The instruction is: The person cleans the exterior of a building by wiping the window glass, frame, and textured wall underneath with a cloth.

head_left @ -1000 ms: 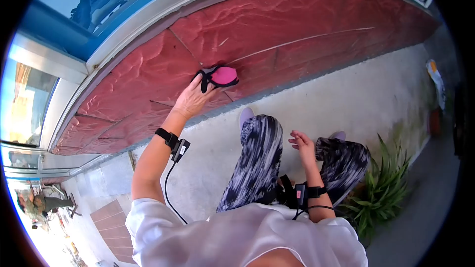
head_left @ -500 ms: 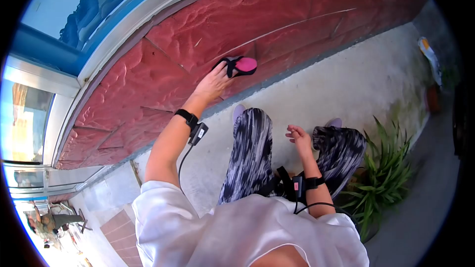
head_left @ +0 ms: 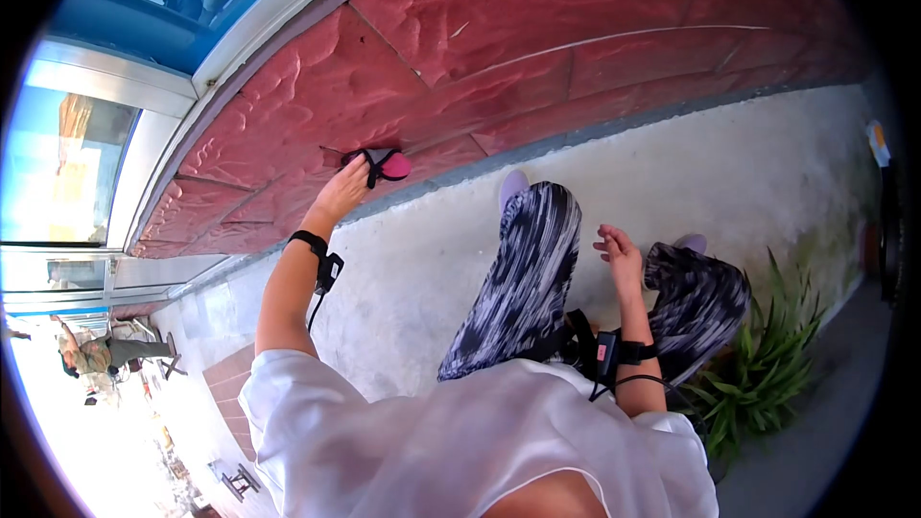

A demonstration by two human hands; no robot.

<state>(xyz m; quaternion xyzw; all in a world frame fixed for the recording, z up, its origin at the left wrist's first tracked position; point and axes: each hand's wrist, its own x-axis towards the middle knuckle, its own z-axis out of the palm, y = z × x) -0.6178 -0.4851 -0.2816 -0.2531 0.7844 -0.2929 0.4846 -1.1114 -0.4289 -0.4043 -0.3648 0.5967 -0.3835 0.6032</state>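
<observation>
My left hand [head_left: 345, 184] is stretched out to the wall, with its fingers closed on the near end of a black and pink pad [head_left: 393, 166] with dark straps. The pad lies against the lower part of the red stone-textured wall [head_left: 499, 67], just above the floor edge. Close to my right knee, my right hand [head_left: 619, 251] is raised above the concrete floor [head_left: 384, 297], its fingers loosely bent and a little apart, with nothing visible in them. Both wrists wear black straps with small wired boxes.
Patterned trousers [head_left: 528, 269] cover my bent knees. A green spiky plant [head_left: 758, 388] grows beside my right leg. Windows with a blue frame [head_left: 134, 24] top the wall. Another person [head_left: 96, 353] is far off at the left. A wrapped item [head_left: 878, 144] lies far right.
My left hand and the pad have moved left and down along the wall, nearer the floor. My right hand stays near the knee. The view has shifted, and a small stand shows at lower left.
</observation>
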